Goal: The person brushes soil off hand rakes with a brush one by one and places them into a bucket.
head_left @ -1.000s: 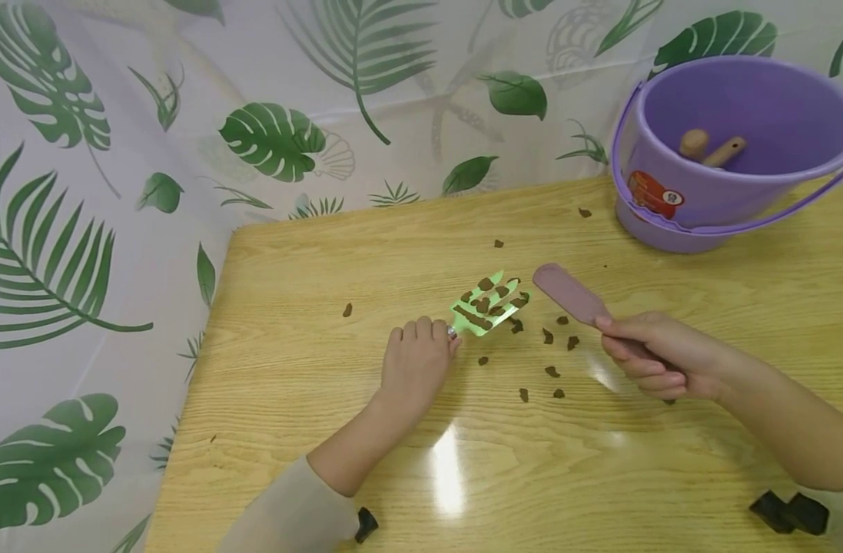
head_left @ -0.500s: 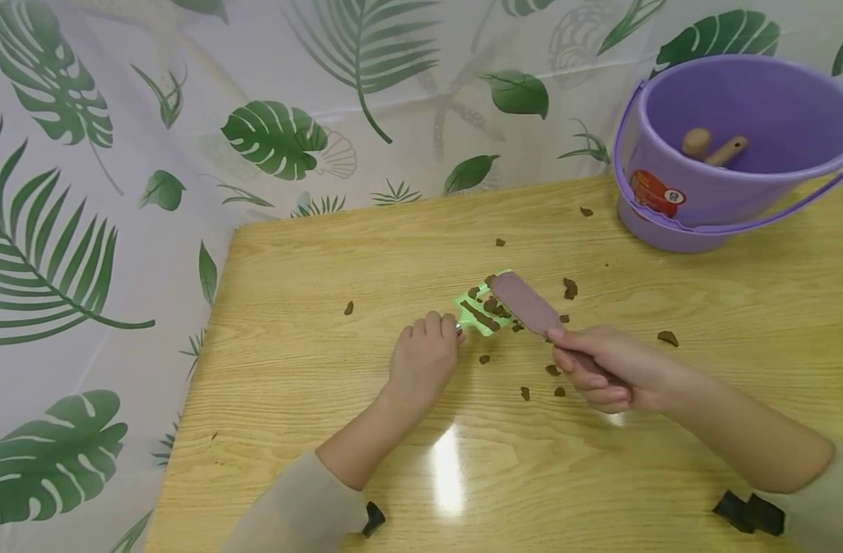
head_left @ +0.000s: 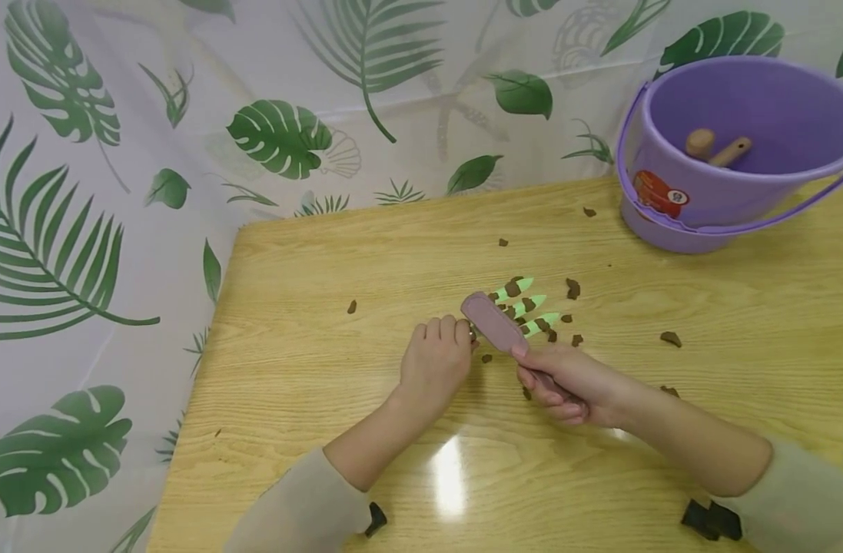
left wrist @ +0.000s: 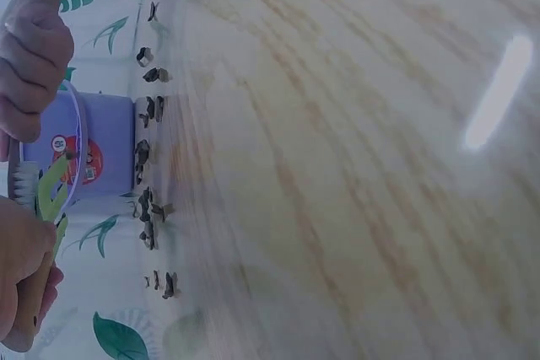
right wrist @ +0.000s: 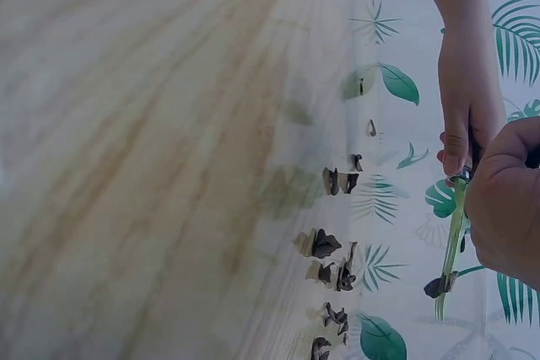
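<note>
In the head view my left hand [head_left: 436,361] grips a green three-tined garden hand fork [head_left: 529,305]. Its wooden handle [left wrist: 34,288] shows in the left wrist view. Brown clumps [head_left: 513,289] cling to the tines. My right hand [head_left: 566,384] holds a mauve brush [head_left: 492,319] by its handle, with the thumb along it. The brush lies across the base of the fork, close to the left hand, and hides that part. White bristles [left wrist: 25,179] face the fork in the left wrist view. Both tools are held above the tabletop.
Loose brown pieces [head_left: 573,289] are scattered over the wooden table [head_left: 303,430], mostly right of the fork. A purple bucket [head_left: 711,196] with wooden handles [head_left: 728,152] inside stands at the back right. Behind the table hangs a leaf-patterned cloth [head_left: 269,69].
The brush was right of the fork, then over its tines; now it lies further left, over the fork's base. My left hand has shifted slightly right with the fork.
</note>
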A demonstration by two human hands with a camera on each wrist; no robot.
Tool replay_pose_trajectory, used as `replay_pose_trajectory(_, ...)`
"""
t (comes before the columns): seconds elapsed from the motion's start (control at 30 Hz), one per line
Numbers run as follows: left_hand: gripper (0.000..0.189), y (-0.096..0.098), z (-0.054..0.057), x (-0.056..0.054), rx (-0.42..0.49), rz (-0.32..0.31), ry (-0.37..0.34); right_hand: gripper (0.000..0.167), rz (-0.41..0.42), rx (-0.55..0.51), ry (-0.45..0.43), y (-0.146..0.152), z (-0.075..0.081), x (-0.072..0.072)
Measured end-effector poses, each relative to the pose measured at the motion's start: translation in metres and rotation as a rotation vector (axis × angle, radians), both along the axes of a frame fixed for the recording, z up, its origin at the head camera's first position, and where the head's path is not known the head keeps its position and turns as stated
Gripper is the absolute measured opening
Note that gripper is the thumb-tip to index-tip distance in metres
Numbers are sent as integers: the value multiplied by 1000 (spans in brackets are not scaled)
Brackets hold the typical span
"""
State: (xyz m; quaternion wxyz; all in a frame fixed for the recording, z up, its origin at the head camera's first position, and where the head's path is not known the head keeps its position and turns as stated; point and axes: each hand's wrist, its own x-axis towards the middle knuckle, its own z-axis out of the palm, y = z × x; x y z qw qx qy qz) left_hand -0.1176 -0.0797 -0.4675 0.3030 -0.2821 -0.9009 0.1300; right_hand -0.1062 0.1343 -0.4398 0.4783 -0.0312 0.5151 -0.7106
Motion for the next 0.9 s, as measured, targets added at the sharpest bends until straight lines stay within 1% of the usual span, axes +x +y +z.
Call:
replay_pose_trajectory(0.2, 30, -2, -4, 2, 17, -6, -35, 39, -35, 112, 44, -3, 2, 2)
replay_pose_trajectory(0.3, 29, -2, -3, 3, 24, -15, -45, 38, -46, 161, 75, -2, 5, 2)
replay_pose_trajectory(0.43, 29, -4, -2, 4, 26, -20, -59, 40, -56, 222, 134, 4, 5, 1)
replay_pose_trajectory(0.57, 29, -5, -3, 5, 34, -30, -69, 39, -74, 283, 173, 14, 2, -1)
replay_pose_trajectory(0.7, 29, -6, -3, 6, 34, -43, -66, 39, -74, 301, 186, 19, 1, -1)
replay_pose_trajectory(0.9, 30, -6, -2, 5, 25, -25, -41, 41, -86, 316, 194, 19, 5, 0)
